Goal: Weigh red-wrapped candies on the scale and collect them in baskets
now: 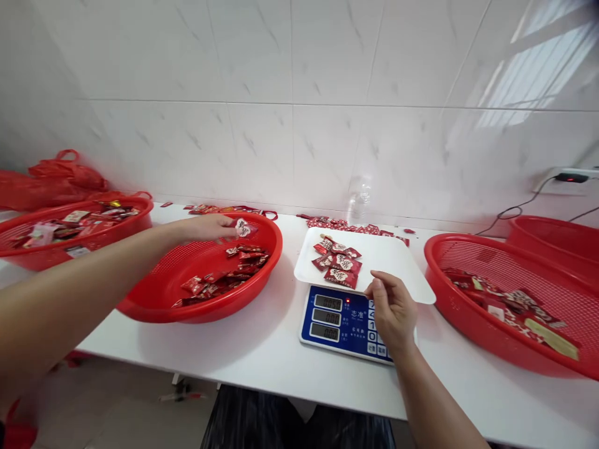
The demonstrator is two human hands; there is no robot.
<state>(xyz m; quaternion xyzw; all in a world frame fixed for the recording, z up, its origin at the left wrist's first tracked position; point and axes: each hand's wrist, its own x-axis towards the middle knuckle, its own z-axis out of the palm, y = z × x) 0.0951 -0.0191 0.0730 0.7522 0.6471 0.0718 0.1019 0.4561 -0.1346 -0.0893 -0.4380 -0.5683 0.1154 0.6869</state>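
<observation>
My left hand reaches over the back of a red plastic basket, its fingers closed on a dark red wrapped candy. Below it in the basket lies a heap of similar wrapped candies. My right hand hovers at the front edge of a white tray, over the keypad of a blue and white digital scale. Its fingers are half bent and apart, with nothing visible in them. Several red candy packets lie on the left part of the tray, which rests on the scale.
On the right stand a red basket of mixed packets and another red basket behind it. Far left are a filled red basket and red bags. Loose packets and a clear plastic container line the tiled wall.
</observation>
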